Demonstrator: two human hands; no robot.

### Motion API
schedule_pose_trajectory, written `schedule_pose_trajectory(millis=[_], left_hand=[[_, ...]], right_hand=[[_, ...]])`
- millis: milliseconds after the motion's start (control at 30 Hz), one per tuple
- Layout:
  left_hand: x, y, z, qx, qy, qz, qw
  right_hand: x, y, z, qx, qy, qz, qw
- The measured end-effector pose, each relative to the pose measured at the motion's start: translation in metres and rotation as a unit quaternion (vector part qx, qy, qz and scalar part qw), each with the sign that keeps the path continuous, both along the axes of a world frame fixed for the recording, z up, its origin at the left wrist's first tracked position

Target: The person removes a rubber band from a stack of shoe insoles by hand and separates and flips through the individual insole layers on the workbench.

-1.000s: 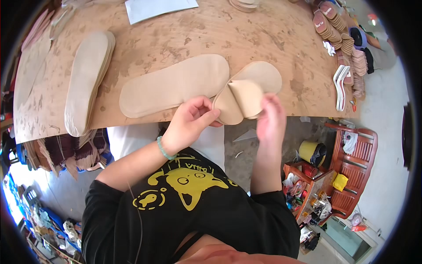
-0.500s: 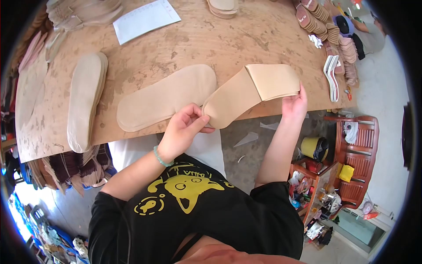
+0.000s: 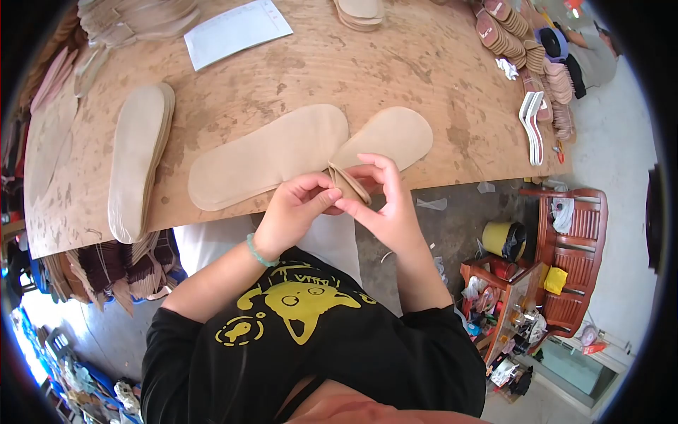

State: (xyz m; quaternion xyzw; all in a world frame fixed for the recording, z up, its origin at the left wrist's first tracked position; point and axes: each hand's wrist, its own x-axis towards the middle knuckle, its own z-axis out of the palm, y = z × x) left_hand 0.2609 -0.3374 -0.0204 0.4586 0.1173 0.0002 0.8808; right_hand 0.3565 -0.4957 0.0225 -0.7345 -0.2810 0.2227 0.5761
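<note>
My left hand [image 3: 291, 212], with a pale green bracelet at the wrist, pinches the near end of some beige insoles [image 3: 390, 138] at the table's front edge. My right hand [image 3: 393, 208] has its thumb near my left fingertips and its fingers bent round the same curled-up end. The far part of these insoles rests on the table; how many layers are in my fingers is hidden. Just left of them lie more beige insoles [image 3: 268, 157], partly under my left hand's side. Farther left is a thicker insole stack [image 3: 139, 159].
The wooden table [image 3: 282, 78] carries a white paper [image 3: 238, 34], a small insole stack [image 3: 359, 13] and piled soles [image 3: 498, 35] at the far right. White curved pieces [image 3: 532, 127] lie near the right edge. Beyond stand a wooden bench [image 3: 579, 247] and a yellow bin [image 3: 500, 239].
My right hand has come left from the far end of the insoles to beside my left hand. The insoles' far part has dropped onto the table, and their near end is now curled up.
</note>
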Motion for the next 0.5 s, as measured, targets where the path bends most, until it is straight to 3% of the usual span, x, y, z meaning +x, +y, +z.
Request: schedule_pose_trajectory(millis=[133, 233, 367, 500], left_hand=[[0.000, -0.002, -0.001, 0.040, -0.013, -0.006, 0.999], [-0.001, -0.005, -0.002, 0.061, -0.001, -0.001, 0.998], [-0.001, -0.003, -0.002, 0.024, 0.022, -0.007, 0.999], [-0.003, 0.000, -0.004, 0.025, -0.008, -0.019, 0.999]], right_hand=[[0.009, -0.006, 0.008, -0.064, 0.009, 0.049, 0.997], [0.011, -0.010, 0.007, -0.076, 0.061, 0.021, 0.995], [0.046, -0.027, -0.017, 0.007, 0.053, -0.200, 0.978], [0.120, -0.065, -0.010, 0.149, 0.050, -0.367, 0.917]])
